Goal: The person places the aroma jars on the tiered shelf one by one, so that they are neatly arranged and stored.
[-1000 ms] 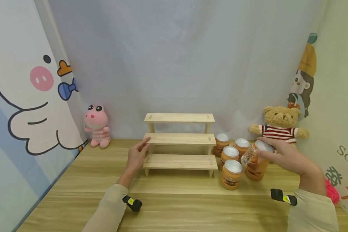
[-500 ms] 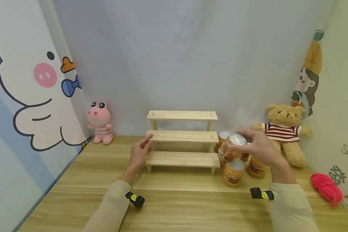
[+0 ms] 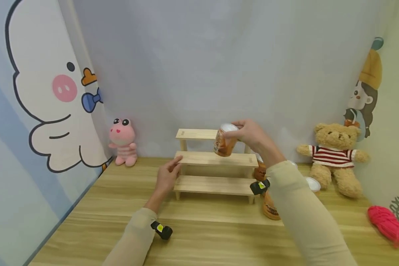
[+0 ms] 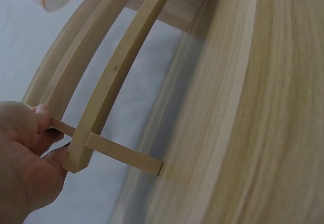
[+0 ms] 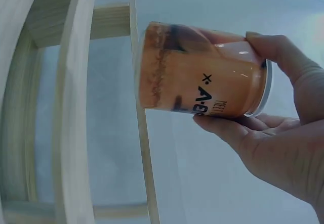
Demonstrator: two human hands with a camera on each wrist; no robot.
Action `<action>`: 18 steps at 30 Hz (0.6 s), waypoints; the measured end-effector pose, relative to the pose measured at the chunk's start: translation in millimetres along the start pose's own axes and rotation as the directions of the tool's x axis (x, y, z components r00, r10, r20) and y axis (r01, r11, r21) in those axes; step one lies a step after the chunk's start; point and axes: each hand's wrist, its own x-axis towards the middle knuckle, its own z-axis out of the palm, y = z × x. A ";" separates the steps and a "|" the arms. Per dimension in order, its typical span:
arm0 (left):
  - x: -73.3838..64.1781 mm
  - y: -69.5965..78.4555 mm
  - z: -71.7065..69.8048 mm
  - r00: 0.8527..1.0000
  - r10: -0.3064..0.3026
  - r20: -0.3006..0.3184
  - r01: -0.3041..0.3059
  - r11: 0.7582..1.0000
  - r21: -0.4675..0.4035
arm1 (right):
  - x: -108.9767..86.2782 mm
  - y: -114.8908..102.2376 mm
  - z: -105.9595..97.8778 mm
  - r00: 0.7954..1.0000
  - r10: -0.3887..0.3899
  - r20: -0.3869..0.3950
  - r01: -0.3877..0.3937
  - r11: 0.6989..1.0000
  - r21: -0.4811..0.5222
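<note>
My right hand (image 3: 255,138) grips an orange-labelled jar (image 3: 222,144) near its pale lid, thumb on one side and fingers on the other. The jar is raised over the three-step wooden display stand (image 3: 207,158), tilted slightly, in front of the top step. In the right wrist view the jar (image 5: 202,75) appears close to the stand's boards (image 5: 76,102). My left hand (image 3: 167,176) pinches the left end of the middle step; in the left wrist view its fingertips (image 4: 43,115) curl at the board's end.
More orange jars (image 3: 271,207) stand right of the stand, partly hidden by my right sleeve (image 3: 302,199). A teddy bear (image 3: 336,159) sits behind them. Pink yarn (image 3: 385,223) lies at the right, a pink plush toy (image 3: 123,140) at the back left. A grey curtain (image 3: 199,66) hangs behind.
My right hand has lifted the jar from the group at the right and carried it left and up to the stand. The left hand keeps its hold; the head view has shifted slightly.
</note>
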 end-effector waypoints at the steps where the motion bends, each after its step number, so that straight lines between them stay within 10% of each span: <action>1: -0.6 0.7 0.4 1.000 0.004 0.002 -0.004 1.000 0.001 | 8.4 -5.5 4.5 1.000 0.007 -0.005 -0.007 1.000 0.008; 11: -4.2 1.4 1.1 0.998 0.064 0.001 -0.064 0.998 -0.003 | 69.5 -33.3 54.0 0.996 -0.021 -0.086 0.012 0.994 -0.105; 18: -5.8 -1.2 -3.9 0.990 0.138 0.001 -0.138 0.989 -0.045 | 91.5 -21.7 83.2 0.975 -0.047 -0.216 0.057 0.998 0.040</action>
